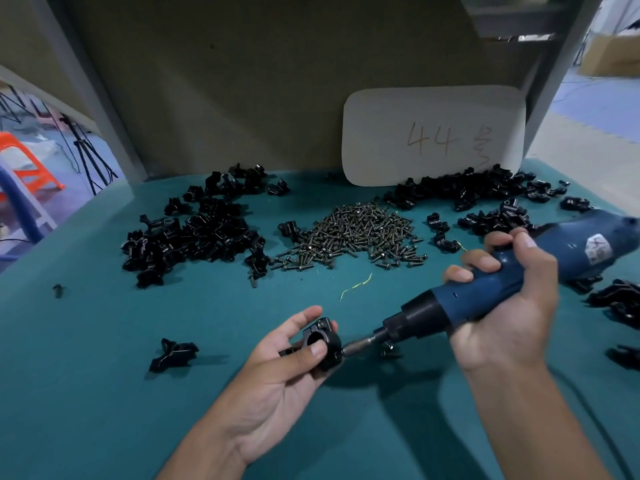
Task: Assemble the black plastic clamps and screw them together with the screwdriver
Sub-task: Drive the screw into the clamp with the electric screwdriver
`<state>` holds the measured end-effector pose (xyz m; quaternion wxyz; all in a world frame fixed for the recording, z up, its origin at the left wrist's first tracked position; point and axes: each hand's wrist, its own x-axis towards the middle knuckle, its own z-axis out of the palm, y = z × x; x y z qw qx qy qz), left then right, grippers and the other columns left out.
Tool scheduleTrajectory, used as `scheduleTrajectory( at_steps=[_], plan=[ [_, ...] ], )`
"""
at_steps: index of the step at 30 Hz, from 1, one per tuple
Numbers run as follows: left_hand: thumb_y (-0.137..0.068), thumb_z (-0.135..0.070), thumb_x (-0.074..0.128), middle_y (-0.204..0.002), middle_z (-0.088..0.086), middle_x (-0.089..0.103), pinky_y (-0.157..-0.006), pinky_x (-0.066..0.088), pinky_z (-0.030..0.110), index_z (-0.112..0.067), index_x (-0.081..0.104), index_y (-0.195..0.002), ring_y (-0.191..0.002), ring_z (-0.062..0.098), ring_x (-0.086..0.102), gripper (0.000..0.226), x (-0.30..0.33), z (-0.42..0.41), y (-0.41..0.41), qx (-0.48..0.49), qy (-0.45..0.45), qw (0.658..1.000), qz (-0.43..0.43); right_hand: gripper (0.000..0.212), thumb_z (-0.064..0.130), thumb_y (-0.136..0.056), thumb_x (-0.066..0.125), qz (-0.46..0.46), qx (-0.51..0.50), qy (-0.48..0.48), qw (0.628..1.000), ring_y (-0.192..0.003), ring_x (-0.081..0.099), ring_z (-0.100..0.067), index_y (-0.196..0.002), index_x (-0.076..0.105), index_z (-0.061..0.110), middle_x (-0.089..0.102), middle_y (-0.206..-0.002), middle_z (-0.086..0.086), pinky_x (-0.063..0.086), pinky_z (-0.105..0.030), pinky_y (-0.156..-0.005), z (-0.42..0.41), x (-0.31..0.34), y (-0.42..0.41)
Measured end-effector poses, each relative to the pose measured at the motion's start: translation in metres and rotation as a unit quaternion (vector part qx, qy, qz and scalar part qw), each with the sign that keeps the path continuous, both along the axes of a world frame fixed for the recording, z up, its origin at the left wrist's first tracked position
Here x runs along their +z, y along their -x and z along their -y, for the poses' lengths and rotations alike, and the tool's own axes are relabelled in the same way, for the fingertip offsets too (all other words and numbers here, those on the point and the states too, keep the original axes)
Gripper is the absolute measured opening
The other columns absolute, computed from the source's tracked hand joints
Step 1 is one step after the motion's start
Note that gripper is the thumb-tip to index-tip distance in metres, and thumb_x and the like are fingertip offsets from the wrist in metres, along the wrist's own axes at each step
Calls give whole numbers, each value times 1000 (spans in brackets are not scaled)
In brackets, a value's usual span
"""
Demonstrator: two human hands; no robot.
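Observation:
My left hand [284, 368] pinches a black plastic clamp [320, 341] between thumb and fingers, just above the green table. Its two halves sit together around a round hole. My right hand [505, 306] grips a blue electric screwdriver [485, 292], angled down to the left. The bit's tip [349, 348] touches the right side of the clamp. A single black clamp part [173, 355] lies on the table left of my left hand.
A large heap of black clamp parts [194, 230] lies at the left, a pile of screws [353, 233] in the middle, more black parts [478, 195] at the back right and right edge [620, 303]. A white card [433, 133] leans on the back wall.

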<state>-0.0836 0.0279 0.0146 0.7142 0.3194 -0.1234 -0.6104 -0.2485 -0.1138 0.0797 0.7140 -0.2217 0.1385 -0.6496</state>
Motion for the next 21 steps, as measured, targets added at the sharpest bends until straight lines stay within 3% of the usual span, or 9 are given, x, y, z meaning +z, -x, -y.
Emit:
scheduleTrajectory(
  at_steps=[2, 5, 10, 16, 21],
  plan=[
    [-44, 14, 95, -112, 28, 68, -91, 59, 45, -1, 73, -114, -109, 33, 69, 75, 0, 1, 1, -6, 4, 1000, -5, 4, 22, -95, 57, -2, 0, 2, 1000, -62, 48, -5, -95, 54, 24, 57, -86, 10, 44, -21, -52, -1, 0, 0],
    [-48, 15, 89, -110, 27, 68, -84, 60, 42, -2, 73, -113, -104, 30, 70, 69, -1, 2, 3, -3, -7, 1000, -9, 3, 22, -94, 58, -14, -2, 6, 1000, -62, 47, -5, -94, 55, 23, 57, -86, 10, 43, -21, -52, -4, -1, -2],
    [-46, 9, 95, -114, 26, 66, -79, 57, 40, -8, 63, -127, -100, 30, 70, 89, 1, 0, 2, -8, -4, 1000, -23, 4, 22, -95, 57, -12, -7, 8, 1000, -62, 47, -5, -96, 53, 23, 56, -86, 10, 43, -21, -53, -7, -1, -2],
    [-59, 15, 80, -112, 26, 66, -73, 58, 37, -11, 65, -121, -97, 29, 69, 69, -1, 0, 4, -16, 9, 999, -30, 5, 22, -95, 56, -15, -11, 16, 1000, -62, 46, -5, -98, 52, 23, 56, -85, 11, 42, -21, -54, -7, -1, -2],
    [-48, 15, 90, -112, 27, 65, -73, 59, 37, -11, 68, -116, -98, 30, 69, 76, 0, 1, 3, -8, 9, 999, -36, 6, 22, -94, 57, -23, -11, 10, 1000, -62, 47, -5, -96, 52, 22, 57, -85, 11, 43, -21, -54, -9, -3, -4]
  ],
)
